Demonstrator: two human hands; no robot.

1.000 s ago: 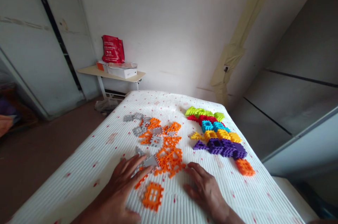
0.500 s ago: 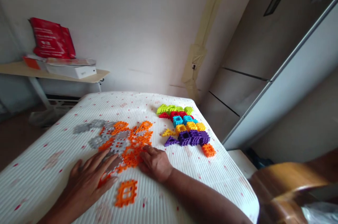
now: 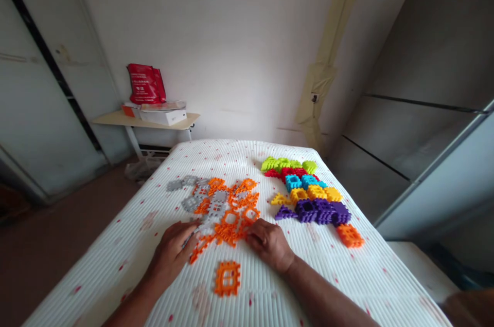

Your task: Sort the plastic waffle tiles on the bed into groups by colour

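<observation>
A loose pile of flat orange tiles (image 3: 231, 214) and grey tiles (image 3: 216, 203) lies in the middle of the white tablecloth (image 3: 309, 275). My left hand (image 3: 172, 252) lies on the pile's near left edge, fingers bent over orange and grey pieces. My right hand (image 3: 268, 242) rests at the pile's near right edge with curled fingers pressing on orange tiles. One single orange tile (image 3: 227, 279) lies apart, just in front of both hands.
To the right stand rows of assembled cubes: green (image 3: 287, 164), red, blue (image 3: 303, 181), yellow, purple (image 3: 320, 211), and one orange cube (image 3: 349, 235). A side table (image 3: 146, 121) with a red bag stands by the wall. A grey cabinet is on the right.
The camera swung right and back. Both hands have drawn the orange and grey tiles closer together; my right hand went from flat on the cloth to curled against the pile.
</observation>
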